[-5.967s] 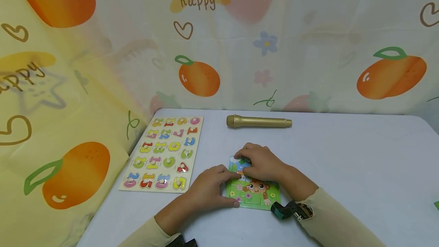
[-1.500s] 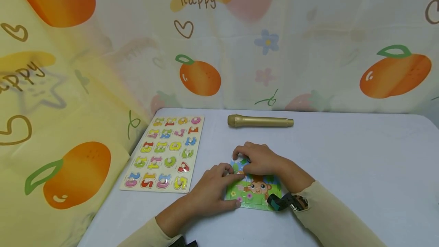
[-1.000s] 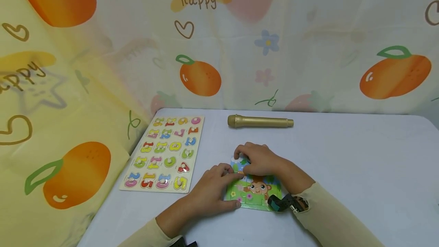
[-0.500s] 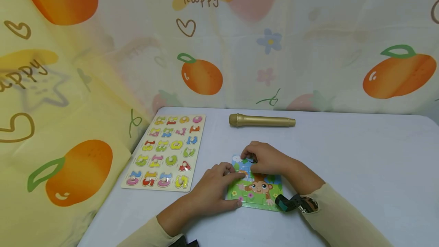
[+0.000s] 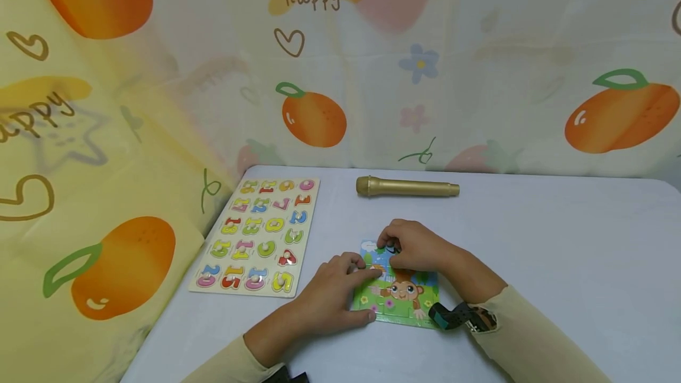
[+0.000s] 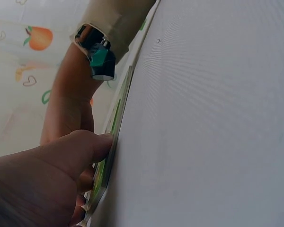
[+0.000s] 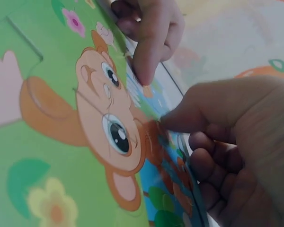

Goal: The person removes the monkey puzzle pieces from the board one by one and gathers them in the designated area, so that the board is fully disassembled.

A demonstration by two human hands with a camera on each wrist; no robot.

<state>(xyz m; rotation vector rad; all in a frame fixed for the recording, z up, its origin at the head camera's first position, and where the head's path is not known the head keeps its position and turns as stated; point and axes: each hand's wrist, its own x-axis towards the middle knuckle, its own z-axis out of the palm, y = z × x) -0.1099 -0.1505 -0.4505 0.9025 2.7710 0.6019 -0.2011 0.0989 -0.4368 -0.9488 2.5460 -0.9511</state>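
Observation:
A small jigsaw puzzle (image 5: 396, 303) with a monkey on green grass lies on the white table, its pieces fitted together where it shows. My left hand (image 5: 330, 297) grips its left side. The thumb rests on the near left corner and the index finger reaches onto the picture; in the left wrist view the thumb (image 6: 97, 144) overlaps the board's edge. My right hand (image 5: 417, 247) is at the far edge, its thumb on the picture and its fingers curled at the rim, as the right wrist view (image 7: 227, 137) shows. The hand hides the far right part.
A number board (image 5: 255, 238) with knobbed, coloured numerals lies to the left on the table (image 5: 558, 253). A gold toy microphone (image 5: 409, 187) lies beyond the puzzle. A fruit-print cloth (image 5: 479, 75) hangs behind the table. Both wrists carry dark straps.
My right hand has slid a little to the right along the puzzle's far edge, uncovering more of the far left corner. My left hand holds its place. The head view has shifted slightly.

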